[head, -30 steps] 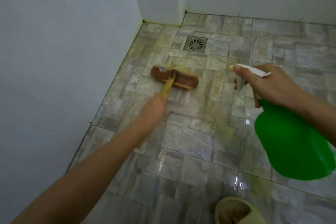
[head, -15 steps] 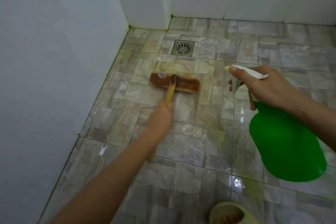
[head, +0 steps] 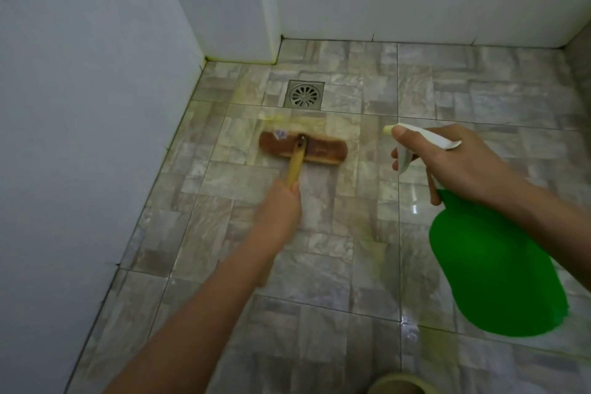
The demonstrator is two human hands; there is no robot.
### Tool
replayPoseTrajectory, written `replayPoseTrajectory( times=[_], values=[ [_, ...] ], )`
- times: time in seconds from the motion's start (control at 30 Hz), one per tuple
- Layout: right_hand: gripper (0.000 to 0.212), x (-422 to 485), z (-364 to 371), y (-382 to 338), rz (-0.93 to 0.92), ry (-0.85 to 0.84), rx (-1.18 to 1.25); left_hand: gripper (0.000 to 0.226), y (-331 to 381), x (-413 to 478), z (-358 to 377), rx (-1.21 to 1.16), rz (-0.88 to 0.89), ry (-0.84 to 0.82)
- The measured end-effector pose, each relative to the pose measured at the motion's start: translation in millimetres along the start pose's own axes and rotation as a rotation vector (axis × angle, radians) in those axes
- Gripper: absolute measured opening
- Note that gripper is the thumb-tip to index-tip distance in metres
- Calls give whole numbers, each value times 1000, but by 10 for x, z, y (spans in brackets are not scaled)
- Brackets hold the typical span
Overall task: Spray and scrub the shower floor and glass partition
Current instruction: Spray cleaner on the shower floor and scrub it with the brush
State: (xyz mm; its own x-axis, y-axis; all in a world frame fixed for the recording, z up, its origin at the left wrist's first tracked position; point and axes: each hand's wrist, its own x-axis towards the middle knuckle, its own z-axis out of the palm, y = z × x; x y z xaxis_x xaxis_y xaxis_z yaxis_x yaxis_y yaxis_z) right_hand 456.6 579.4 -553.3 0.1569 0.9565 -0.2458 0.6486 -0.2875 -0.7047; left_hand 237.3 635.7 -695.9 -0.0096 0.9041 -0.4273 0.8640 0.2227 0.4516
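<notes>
A tiled shower floor (head: 319,265) is scrubbed while a spray bottle (head: 492,269) is held.
The green spray bottle is gripped at its neck by the right hand (head: 454,163) (thumb along the white nozzle) over the floor's right side. The wooden brush (head: 323,150) lies on the tiles just short of the square drain (head: 303,95), its yellow handle clasped by the left hand (head: 281,211).

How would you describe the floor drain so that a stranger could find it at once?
Start at the tiled floor, near the far wall's jutting corner. Just beyond the brown brush head lies the drain. It alone is metal: a square plate with a round, slotted grate.
</notes>
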Motion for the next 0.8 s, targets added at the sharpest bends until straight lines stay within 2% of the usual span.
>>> replayPoseTrajectory(
  times=[0.07,0.13,0.33,0.4,0.47,0.5,0.57,0.6,0.63,0.67,0.7,0.73,0.77,0.8],
  values=[
    [63,-3,-30,-13,10,-2,-3,34,-233,-485,50,29,20,-39],
    [62,12,-47,-22,20,0,1,33,-280,-497,-29,83,37,-66],
    [62,37,-44,-48,30,19,-19,43,314,818,-546,-30,-20,-13],
    [62,31,-31,-51,32,22,2,41,168,620,-453,-15,-26,-19],
    [62,-11,-26,-63,46,27,14,38,-255,-75,-216,43,-39,-39],
    [62,-39,-28,-69,60,28,8,47,-467,-521,-111,101,-45,-62],
    [61,-72,-32,-68,79,19,2,91,-784,-1237,-53,116,-103,-154],
    [61,-70,-33,-57,86,9,10,106,-900,-1397,-29,115,-131,-187],
    [61,-58,-25,-51,88,0,16,107,-984,-1484,15,145,-139,-208],
    [61,-43,-40,-45,89,3,20,95,-956,-1490,28,207,-152,-241],
    [61,-35,-23,-50,86,-4,17,72,-899,-1501,11,257,-157,-256],
    [61,-24,-5,-59,76,-5,13,49,-821,-1416,-24,241,-142,-211],
    [61,-22,4,-70,66,-3,12,35,-785,-1264,-42,189,-100,-130],
    [61,-21,11,-74,55,3,10,31,-741,-997,-83,149,-71,-58]
  ],
)
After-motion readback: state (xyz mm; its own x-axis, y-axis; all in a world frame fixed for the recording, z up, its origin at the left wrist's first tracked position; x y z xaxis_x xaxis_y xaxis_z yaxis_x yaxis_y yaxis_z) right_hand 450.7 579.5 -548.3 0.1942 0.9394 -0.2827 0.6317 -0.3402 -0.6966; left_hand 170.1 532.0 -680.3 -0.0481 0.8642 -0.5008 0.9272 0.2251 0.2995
